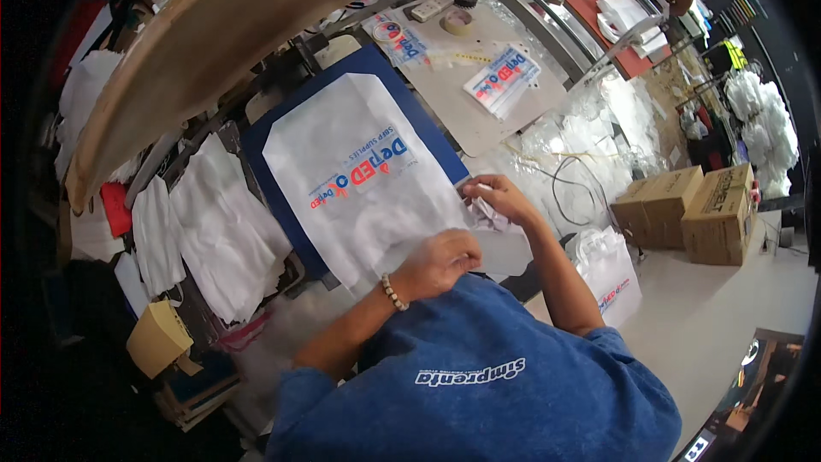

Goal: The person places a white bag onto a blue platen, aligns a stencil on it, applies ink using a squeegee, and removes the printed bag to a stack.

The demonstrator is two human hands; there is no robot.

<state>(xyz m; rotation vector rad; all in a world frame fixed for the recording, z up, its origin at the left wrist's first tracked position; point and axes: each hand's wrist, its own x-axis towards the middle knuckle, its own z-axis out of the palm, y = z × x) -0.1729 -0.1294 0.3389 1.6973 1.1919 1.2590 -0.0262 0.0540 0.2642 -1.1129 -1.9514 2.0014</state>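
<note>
One white bag [342,141] spread over a blue board [368,62], with the left grip [440,255] loosely curled above its near end and the right grip [500,197] bent over crumpled pale material [489,220] near the right-hand corner; impossible to tell whether clasping anything with either. Possibly liable to wrinkle or skew if tugged unevenly there. Perhaps also liable to smudge, supposing the red and blue print [368,173] damp and brushed by the bracelet [393,293].

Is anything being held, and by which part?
The right hand appears to hold crumpled white material, the place of its grip hidden. The left hand is curled near the printed white bag; whether it holds anything cannot be told.
</note>
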